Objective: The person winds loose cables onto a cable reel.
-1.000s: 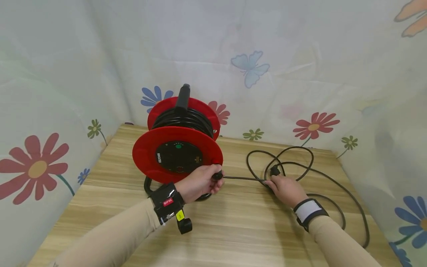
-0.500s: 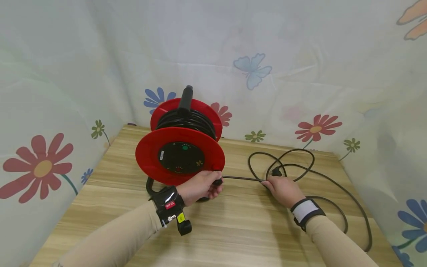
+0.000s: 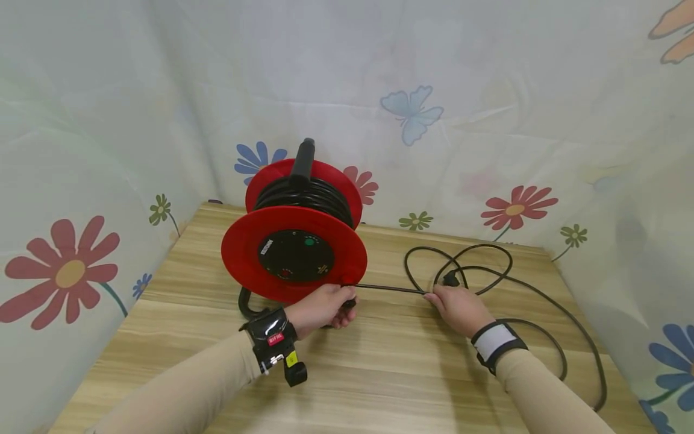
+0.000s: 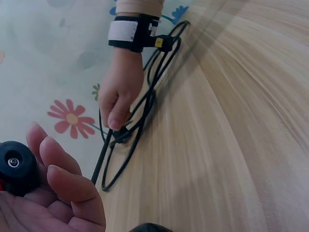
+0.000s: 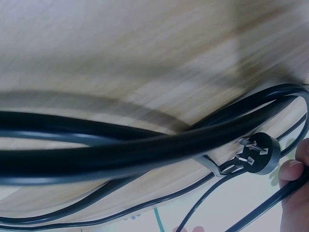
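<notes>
Reel (image 3: pixel 295 256): red, ctr-left, stands on wood table (image 3: pixel 379 374).
L hand (image 3: pixel 320 307): fingers curled round blk crank knob (image 4: pixel 17 166), at reel's lower R edge.
Cable (image 3: pixel 385 287): blk, runs nearly straight btwn reel & R hand.
R hand (image 3: pixel 461 308): pinches cable, thumb + fingers.
Plug (image 5: pixel 260 153): blk, prongs showing, just beside R hand.
Slack (image 3: pixel 488 245): loose loops on table, R side.

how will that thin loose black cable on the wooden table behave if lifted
The thin loose black cable probably bends easily but springs back, since it lies in wide, smooth loops. It may snag on itself, as its loops cross. The black three-pin plug looks thicker, so it might swing.
</notes>
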A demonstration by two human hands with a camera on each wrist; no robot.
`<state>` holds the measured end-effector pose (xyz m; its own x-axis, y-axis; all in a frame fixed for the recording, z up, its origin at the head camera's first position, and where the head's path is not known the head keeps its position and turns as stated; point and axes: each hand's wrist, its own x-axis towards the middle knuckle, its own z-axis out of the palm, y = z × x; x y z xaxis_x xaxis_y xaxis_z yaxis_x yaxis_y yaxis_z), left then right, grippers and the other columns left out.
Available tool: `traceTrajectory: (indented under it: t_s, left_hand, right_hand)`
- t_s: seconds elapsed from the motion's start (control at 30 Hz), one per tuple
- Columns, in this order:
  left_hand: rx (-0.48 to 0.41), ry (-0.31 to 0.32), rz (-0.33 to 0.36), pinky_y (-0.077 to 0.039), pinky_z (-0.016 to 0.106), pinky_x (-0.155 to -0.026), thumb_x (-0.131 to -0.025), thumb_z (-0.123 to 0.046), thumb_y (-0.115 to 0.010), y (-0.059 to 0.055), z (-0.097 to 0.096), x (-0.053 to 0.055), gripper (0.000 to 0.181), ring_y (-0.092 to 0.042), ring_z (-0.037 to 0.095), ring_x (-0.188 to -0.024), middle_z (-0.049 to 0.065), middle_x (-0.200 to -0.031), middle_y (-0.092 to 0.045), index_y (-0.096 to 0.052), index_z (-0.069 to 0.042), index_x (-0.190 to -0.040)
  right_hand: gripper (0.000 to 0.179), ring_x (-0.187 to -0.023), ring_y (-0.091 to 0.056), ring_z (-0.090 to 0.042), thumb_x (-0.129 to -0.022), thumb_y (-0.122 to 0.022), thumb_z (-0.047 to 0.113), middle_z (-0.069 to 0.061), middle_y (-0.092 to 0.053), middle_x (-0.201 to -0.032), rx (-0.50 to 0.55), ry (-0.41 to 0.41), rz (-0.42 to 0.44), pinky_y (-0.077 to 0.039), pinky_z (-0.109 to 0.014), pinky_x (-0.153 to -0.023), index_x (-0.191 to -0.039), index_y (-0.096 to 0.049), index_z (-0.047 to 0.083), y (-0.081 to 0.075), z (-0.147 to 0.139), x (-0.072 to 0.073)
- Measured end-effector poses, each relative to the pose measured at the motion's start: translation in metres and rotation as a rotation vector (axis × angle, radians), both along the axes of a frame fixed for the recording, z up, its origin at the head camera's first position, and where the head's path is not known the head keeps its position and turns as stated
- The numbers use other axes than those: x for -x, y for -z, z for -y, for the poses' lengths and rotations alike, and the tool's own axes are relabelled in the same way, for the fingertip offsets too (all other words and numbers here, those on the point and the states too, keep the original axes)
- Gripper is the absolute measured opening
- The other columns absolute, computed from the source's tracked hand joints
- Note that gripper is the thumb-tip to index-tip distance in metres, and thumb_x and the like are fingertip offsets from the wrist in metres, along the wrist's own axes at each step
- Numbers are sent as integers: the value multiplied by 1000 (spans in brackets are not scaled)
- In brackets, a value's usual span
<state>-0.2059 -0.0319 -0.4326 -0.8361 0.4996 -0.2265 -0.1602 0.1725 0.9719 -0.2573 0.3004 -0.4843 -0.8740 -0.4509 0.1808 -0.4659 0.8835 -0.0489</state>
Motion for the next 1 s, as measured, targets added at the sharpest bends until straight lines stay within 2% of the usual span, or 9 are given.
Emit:
traceTrajectory:
  t_s: [0.17,0.23,0.37,0.73,1.0]
  left_hand:
    - [-1,-28,-7,-43,24,-54,-101,-28,-38,12,3,-1,33,-53,15,-61,2,-70,-57,-55,1,-98]
    - [-1,-27,-11,-43,24,-55,-100,-28,-39,15,4,-1,31,-53,15,-61,2,-70,-57,-55,-2,-97]
    - [3,-17,-19,-43,25,-56,-101,-30,-39,16,9,-3,30,-52,16,-62,3,-70,-57,-55,-6,-94]
    - [12,-36,-13,-43,24,-56,-101,-30,-40,25,15,-3,37,-54,15,-63,2,-71,-58,-54,5,-103]
    - [24,-44,1,-43,24,-57,-101,-31,-39,25,17,-4,37,-54,15,-63,2,-70,-58,-54,3,-102]
  right_hand:
    - [35,-49,-40,-12,-98,-48,38,5,-42,-55,5,-12,-5,-38,-35,-50,-70,-47,17,-1,1,-1]
    - [35,-49,-40,-11,-98,-49,38,5,-42,-55,7,-21,-10,-39,-35,-51,-70,-48,17,-2,3,-2]
    - [35,-49,-40,-10,-98,-50,37,6,-42,-54,5,-22,-11,-38,-33,-50,-68,-47,18,-2,8,-2]
    - [36,-47,-40,-11,-97,-52,37,7,-41,-52,2,-48,-39,-38,-34,-49,-67,-46,18,-3,16,0]
    - [34,-49,-43,-12,-95,-54,36,6,-43,-53,20,-75,-64,-39,-36,-48,-68,-47,18,1,19,0]
